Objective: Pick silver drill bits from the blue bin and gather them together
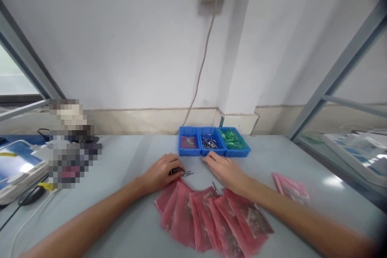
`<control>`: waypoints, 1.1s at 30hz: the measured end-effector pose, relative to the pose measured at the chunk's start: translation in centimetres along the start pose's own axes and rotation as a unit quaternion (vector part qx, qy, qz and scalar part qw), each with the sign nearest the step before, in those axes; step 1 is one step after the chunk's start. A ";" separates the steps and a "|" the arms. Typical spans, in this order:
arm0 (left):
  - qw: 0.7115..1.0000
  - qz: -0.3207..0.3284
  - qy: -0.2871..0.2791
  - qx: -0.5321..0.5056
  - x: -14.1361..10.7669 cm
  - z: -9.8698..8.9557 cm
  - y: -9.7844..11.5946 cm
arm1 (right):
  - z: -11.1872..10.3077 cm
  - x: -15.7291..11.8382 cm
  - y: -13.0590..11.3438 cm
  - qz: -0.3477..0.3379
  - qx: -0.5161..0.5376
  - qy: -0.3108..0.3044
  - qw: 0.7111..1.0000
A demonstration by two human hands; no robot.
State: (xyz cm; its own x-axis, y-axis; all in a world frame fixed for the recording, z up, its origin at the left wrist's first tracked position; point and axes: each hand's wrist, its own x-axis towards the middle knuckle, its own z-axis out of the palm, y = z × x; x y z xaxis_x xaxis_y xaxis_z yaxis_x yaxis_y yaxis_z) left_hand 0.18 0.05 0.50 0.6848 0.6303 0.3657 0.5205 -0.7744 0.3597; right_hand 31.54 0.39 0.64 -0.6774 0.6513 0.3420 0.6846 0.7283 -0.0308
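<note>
Pinching small metal pins (185, 173) lying crosswise, tips pointing right, left hand (161, 172) grips them; right hand (225, 170) lies flat, open.

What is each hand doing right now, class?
Left hand: closed on small metal pins.
Right hand: open, flat on the table, holding nothing.

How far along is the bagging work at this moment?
Done-looking: a fan of pink bags lies near the person, some showing small parts inside, plus one separate pink bag. In hand: the left hand grips small metal pins; the right hand rests flat by the blue trays. Left: pins and green parts remain in the trays.
</note>
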 end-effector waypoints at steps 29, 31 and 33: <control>1.000 0.004 -0.004 0.009 -0.1 0.0 0.1 | -0.5 0.8 -0.5 0.286 0.591 0.113 0.746; 1.000 0.004 -0.003 0.011 -0.1 0.0 0.0 | -0.7 0.7 -0.6 0.295 0.612 0.112 0.725; 1.000 0.006 -0.003 0.012 -0.1 0.0 -0.1 | -0.9 0.7 -0.7 0.291 0.639 0.104 0.704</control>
State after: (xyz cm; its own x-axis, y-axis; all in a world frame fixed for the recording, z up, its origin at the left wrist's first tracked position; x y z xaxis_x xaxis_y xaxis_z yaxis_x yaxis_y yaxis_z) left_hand 0.07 0.00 0.39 0.6941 0.6201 0.3656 0.5238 -0.7835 0.3343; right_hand 30.87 0.15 1.76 -0.2363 0.9705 0.0474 -0.0621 0.0336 -0.9975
